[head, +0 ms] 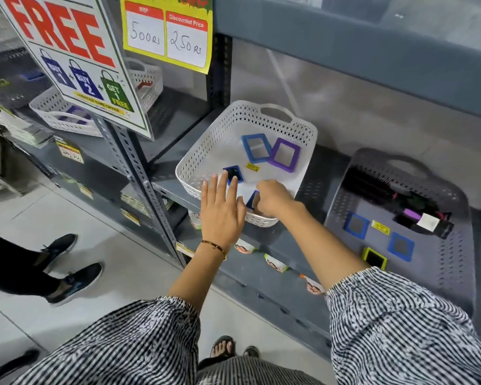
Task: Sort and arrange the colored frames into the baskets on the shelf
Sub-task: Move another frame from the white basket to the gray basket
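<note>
A white perforated basket (206, 151) stands on the grey shelf. In it lie a large blue frame (256, 147), a purple frame (284, 155), a small dark blue frame (233, 175) and a yellow tag (252, 167). My right hand (272, 197) reaches into the basket's near corner, fingers closed on a small blue frame (252, 199), mostly hidden. My left hand (222, 209) hovers flat and open over the basket's near rim, fingertips by the dark blue frame. To the right, a grey basket (442, 273) holds two blue frames (356, 225) (400, 246), a yellow-green frame (375, 258) and a dark pile.
Sale signs (75, 51) hang at the upper left. More white baskets (59, 112) sit on the left shelf bay. Another person's legs and dark shoes (75, 282) stand on the tiled floor at left. An upright steel post (139, 173) divides the shelf bays.
</note>
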`<state>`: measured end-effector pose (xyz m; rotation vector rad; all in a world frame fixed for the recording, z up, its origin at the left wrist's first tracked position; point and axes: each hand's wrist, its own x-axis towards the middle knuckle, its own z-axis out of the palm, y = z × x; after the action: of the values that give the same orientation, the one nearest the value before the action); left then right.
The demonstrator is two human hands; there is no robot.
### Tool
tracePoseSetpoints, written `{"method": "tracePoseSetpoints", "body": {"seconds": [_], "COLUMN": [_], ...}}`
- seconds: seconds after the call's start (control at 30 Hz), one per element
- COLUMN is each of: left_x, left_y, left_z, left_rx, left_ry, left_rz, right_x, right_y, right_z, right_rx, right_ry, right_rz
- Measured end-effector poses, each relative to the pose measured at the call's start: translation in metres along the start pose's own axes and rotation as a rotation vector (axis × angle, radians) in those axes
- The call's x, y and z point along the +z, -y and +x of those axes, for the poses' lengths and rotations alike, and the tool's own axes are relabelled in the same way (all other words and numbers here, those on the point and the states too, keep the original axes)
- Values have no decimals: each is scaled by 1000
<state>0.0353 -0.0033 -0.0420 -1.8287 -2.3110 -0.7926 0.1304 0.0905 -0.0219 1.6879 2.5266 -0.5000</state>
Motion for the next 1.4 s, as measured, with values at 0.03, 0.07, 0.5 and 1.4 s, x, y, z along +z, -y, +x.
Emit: {"method": "tracePoseSetpoints", "body": {"seconds": [0.03, 0.07, 0.5, 1.4], "left_x": [0, 0, -1, 38], "left_y": [0, 0, -58, -88], "left_z": [0, 0, 16, 7], "left_rx": [2, 4, 129, 281], "left_ry": [7, 12, -15, 237], "left_rz": [5, 8, -76, 49], "right_x": [0, -1, -63, -30], "right_y": [0, 0, -77, -185], "right_z": [0, -1, -62, -96], "right_rx": [-7, -18, -119, 294], "right_ry": [0, -4, -418, -70], "right_rz": [1, 5, 324, 297]}}
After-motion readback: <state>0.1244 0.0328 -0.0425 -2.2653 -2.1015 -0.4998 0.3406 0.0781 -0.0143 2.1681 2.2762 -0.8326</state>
